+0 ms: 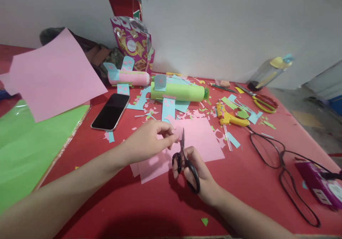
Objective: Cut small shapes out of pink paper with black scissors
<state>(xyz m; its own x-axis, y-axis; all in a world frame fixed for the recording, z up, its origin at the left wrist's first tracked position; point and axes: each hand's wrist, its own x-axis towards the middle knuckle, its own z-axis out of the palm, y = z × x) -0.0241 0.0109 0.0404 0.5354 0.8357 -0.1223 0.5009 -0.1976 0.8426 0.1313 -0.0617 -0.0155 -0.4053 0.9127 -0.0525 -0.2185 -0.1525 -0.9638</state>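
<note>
My left hand (157, 137) is closed, pinching a small piece of pink paper (176, 131) between thumb and fingertips. My right hand (199, 173) grips black-handled scissors (192, 173), fingers and thumb in the loops, with the blades pointing away from me beside the pink piece. Whether the blades touch it I cannot tell. Under both hands lie pink paper sheets (204, 139) on the red table (120, 203). Beyond them a green paper-wrapped bottle (184, 92) with light blue fins lies on its side, and a pink paper-wrapped bottle (133, 78) lies to its left.
A phone (111, 111) lies left of the bottles. At right are a yellow glue gun (231, 118) with a black cord, larger scissors (263, 101), a purple power strip (317, 185) and a clear bottle (268, 75). Paper scraps litter the middle; a snack bag (133, 44) stands behind.
</note>
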